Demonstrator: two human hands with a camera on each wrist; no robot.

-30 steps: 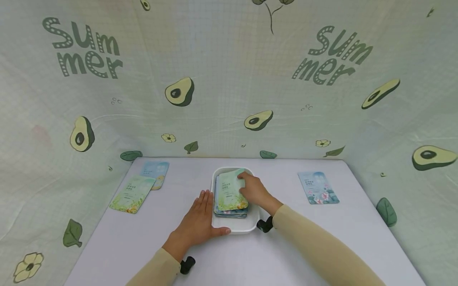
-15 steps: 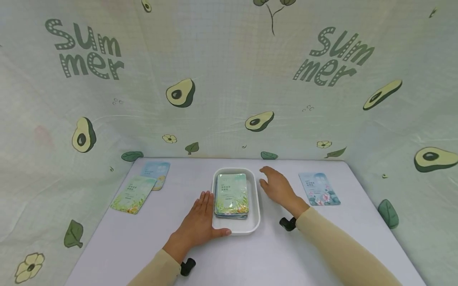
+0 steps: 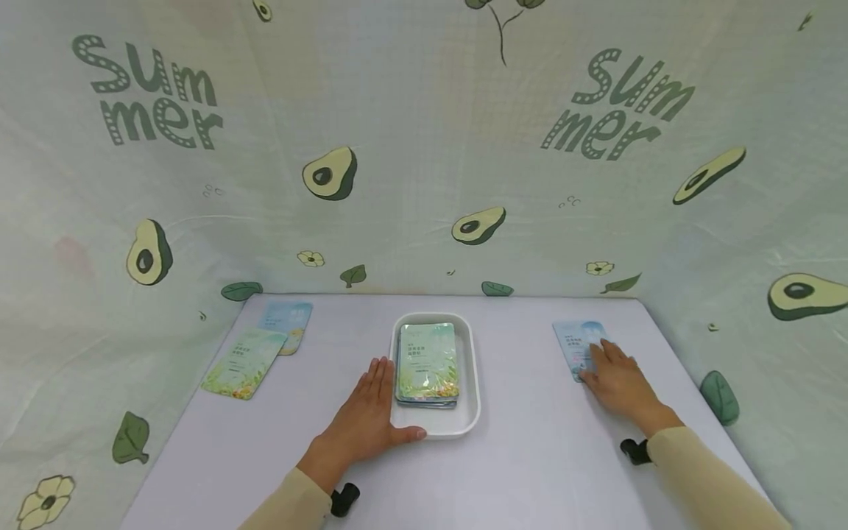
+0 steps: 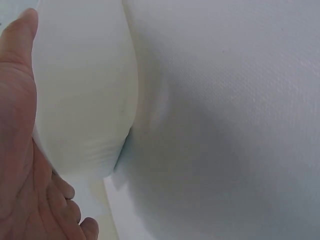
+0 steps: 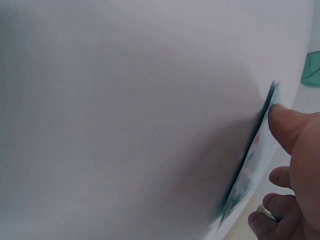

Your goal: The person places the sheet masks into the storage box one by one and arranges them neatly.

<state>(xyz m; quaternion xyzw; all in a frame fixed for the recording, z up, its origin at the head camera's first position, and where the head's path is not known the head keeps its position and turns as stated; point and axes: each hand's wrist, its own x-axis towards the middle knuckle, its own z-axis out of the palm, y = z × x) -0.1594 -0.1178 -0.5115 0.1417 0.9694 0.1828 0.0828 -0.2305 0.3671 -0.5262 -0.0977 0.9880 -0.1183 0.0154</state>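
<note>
Blue packet (image 3: 573, 340) in head view: lies on right part of white table (image 3: 523, 456), partly covered by right hand (image 3: 620, 384). Thumb and fingers touch packet; cannot tell if they pinch it. Left hand (image 3: 366, 412) rests unclenched, fingers straight along left side of white tray (image 3: 445, 422), thumb over near rim. Packet stack (image 3: 428, 362) lies in tray. At left, green packet (image 3: 244, 362) overlaps other blue packet (image 3: 286, 316).
Left wrist view: hand touches tray wall.
Right wrist view: thumb touches packet's edge; other fingers bent.
</note>
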